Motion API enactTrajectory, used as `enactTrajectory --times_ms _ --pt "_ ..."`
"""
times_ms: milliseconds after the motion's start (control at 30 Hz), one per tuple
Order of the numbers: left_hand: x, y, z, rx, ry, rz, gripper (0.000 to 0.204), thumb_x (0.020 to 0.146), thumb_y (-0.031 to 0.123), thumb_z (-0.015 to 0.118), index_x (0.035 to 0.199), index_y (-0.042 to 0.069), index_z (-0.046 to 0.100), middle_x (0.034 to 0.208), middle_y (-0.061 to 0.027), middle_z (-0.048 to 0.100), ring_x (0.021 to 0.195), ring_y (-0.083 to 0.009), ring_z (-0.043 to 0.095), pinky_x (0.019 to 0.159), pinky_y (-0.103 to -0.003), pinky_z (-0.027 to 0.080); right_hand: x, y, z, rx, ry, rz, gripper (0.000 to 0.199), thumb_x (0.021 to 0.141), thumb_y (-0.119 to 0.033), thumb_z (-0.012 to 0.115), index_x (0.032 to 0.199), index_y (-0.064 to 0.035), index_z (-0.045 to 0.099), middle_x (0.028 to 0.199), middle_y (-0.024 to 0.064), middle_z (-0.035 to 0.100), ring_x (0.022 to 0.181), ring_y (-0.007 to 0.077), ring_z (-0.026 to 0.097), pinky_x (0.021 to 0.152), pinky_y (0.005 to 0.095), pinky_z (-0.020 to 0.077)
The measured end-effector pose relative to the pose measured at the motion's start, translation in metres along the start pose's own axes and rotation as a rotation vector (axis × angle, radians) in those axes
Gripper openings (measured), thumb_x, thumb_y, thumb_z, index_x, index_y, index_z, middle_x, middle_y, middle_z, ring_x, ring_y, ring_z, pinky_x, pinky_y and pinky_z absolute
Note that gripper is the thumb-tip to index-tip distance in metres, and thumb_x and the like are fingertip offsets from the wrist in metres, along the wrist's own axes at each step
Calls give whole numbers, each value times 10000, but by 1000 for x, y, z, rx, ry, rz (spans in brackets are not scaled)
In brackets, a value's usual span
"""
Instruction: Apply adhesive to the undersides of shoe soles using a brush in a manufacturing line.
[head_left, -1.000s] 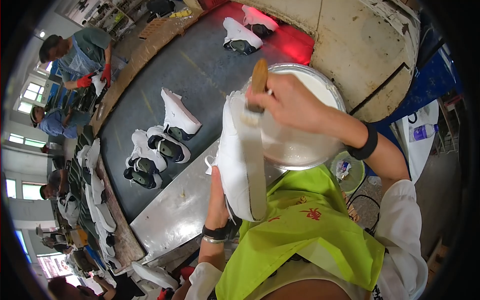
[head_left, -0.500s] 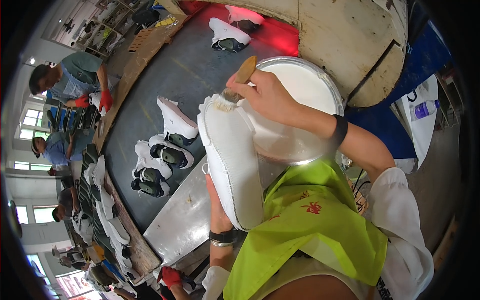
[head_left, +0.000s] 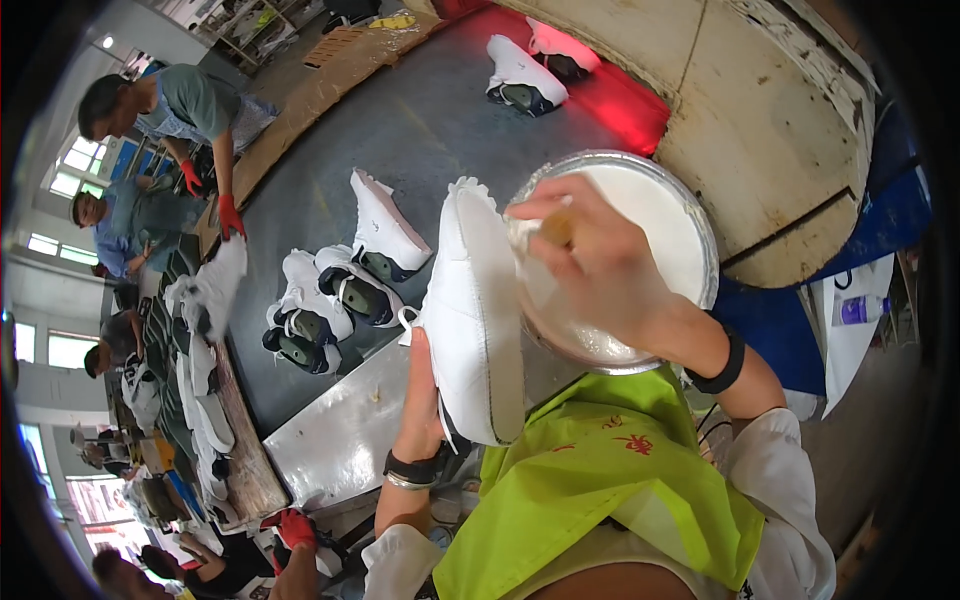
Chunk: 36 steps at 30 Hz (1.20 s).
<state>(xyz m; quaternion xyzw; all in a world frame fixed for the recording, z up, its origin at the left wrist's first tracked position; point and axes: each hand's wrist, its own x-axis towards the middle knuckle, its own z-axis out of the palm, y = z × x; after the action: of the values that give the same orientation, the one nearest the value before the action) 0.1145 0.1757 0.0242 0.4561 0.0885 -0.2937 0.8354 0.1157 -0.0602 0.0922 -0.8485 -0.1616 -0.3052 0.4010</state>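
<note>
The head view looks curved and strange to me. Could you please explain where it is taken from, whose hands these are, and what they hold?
A fisheye camera on the person's head looks down, so straight edges bend. The bare hands are that person's own. The left hand holds a white shoe upper. The right hand, blurred, grips a brush, mostly hidden, by a round container of white liquid. More white shoe pieces lie on the dark surface.
</note>
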Motion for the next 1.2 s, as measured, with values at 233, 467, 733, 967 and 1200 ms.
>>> enactTrajectory --times_ms 233,467,733,967,1200 --pt "-10 -2 3 87 123 -6 634 1005 494 350 1302 -56 457 1160 -174 618 965 -227 660 815 -342 550 -3 -33 15 -326 -640 -218 698 760 -84 594 1421 -49 371 836 95 600 712 223 595 513 341 479" --pt "-32 -12 14 183 124 79 644 996 526 346 1279 -30 506 1144 -142 624 979 -195 645 817 -322 537 -13 -28 8 -301 -632 -99 719 771 -108 600 1441 -61 345 608 66 608 537 241 620 458 336 454" --pt "-39 -15 12 134 96 3 662 992 534 352 1303 -35 482 1155 -135 621 977 -184 645 829 -315 535 -26 -31 -5 -561 -774 -62 683 816 -148 593 1455 -158 351 759 14 668 631 202 620 482 321 461" --pt "-1 26 21 83 -33 38 638 1001 507 354 1401 10 384 1306 -124 553 1118 -206 596 937 -351 502 -20 -18 -57 -497 -479 30 545 816 -146 624 1339 -106 475 815 106 658 682 277 612 551 393 488" --pt "202 138 44 123 -436 -1 658 986 510 384 1425 23 329 1384 -154 474 1223 -275 527 1042 -433 438 -19 33 -91 -62 246 365 181 814 40 662 993 17 654 978 147 681 893 227 662 795 312 511"
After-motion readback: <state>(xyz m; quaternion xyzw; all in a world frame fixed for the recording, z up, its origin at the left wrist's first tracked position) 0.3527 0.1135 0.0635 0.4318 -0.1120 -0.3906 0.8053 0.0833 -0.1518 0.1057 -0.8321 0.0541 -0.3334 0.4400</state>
